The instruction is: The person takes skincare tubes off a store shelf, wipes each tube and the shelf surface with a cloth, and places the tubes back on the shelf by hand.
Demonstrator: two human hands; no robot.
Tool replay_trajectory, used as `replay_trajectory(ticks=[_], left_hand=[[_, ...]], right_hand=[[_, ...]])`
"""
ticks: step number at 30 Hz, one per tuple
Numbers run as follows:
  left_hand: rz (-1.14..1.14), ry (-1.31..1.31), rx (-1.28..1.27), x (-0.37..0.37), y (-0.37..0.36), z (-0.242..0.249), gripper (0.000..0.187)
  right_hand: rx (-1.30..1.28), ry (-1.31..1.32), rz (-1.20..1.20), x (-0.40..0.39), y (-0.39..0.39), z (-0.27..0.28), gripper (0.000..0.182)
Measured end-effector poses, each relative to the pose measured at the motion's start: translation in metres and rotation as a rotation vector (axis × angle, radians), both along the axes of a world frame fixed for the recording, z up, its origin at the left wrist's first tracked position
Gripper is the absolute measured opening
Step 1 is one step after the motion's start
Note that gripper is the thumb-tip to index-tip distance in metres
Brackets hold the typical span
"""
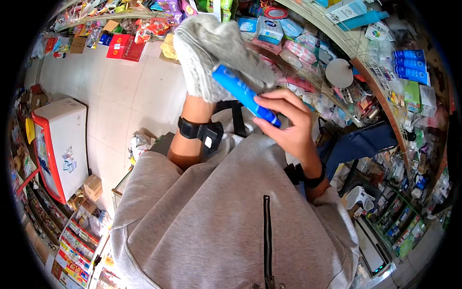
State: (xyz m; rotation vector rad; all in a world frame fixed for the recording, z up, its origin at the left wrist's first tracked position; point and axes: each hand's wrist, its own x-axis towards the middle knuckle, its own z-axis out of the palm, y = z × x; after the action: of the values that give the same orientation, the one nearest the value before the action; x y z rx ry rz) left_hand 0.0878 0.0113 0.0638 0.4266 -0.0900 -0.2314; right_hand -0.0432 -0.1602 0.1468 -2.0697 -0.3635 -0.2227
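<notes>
A grey-and-white cloth (204, 53) covers my left hand (199, 107) from the wrist up, so its fingers are hidden. My right hand (291, 120) grips the lower end of a slim blue tube-shaped package (243, 94) between thumb and fingers. The package slants up to the left, and its upper end overlaps the cloth in view; whether they touch is unclear. Black bands circle both wrists, and the left one carries a small device (209, 137).
Crowded shelves (353, 60) of packaged goods curve along the top and right. Blue packages (411, 65) are stacked at upper right. A white freezer with red trim (70, 139) stands at left, near cardboard boxes (93, 187). Pale floor tiles (113, 96) show beyond my left arm.
</notes>
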Motion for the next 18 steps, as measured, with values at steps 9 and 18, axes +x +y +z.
replay_trajectory(ticks=[9,18], left_hand=[[0.258,0.169,0.286,0.010,0.036,-0.010,0.050],[0.115,0.266,0.256,-0.023,0.007,-0.022,0.049]], right_hand=[[1.126,0.462,-0.144,-0.004,-0.022,-0.012,0.037],[0.907,0.331,-0.169,0.008,-0.005,-0.010,0.037]])
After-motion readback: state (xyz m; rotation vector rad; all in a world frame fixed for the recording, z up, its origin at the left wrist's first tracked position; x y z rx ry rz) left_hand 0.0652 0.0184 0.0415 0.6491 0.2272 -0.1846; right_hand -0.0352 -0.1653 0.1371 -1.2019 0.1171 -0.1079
